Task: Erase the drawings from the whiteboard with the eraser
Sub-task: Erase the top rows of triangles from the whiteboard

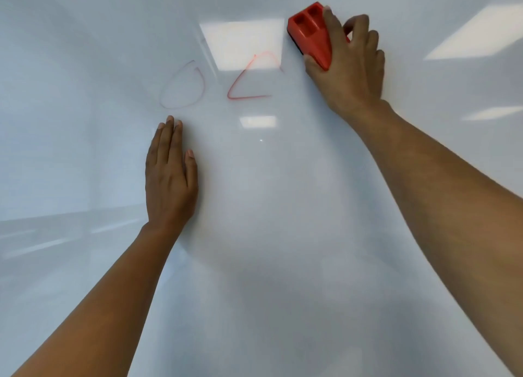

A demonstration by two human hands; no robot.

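A glossy whiteboard (268,235) fills the whole view. Two red outlines are drawn on it: a faint rounded shape (203,86) at centre left and a brighter triangle (249,96) beside it, whose right side looks partly gone. My right hand (351,68) grips a red eraser (312,33) and holds it against the board just right of and above the triangle. My left hand (169,176) lies flat on the board with straight fingers, its fingertips just below the rounded shape.
Ceiling lights reflect as bright patches on the board, one (243,44) right behind the triangle's top. Both my forearms reach up from the bottom of the view.
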